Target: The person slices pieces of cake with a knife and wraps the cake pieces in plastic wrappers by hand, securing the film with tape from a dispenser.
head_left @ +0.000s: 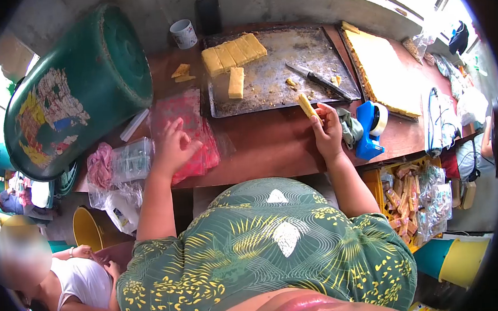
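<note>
I see the left hand left of centre, fingers loosely curled; right of centre, the right hand pinches, its forearm angling toward lower right.

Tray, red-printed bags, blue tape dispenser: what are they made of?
Tray: probably metal, worn dull; thin raised rim, greyish sheen between dark stains.
Red-printed bags: likely thin, glossy plastic film; creased, with shiny highlights.
Blue tape dispenser: looks like hard moulded plastic, smooth; uniform colour, exact type unclear.
</note>
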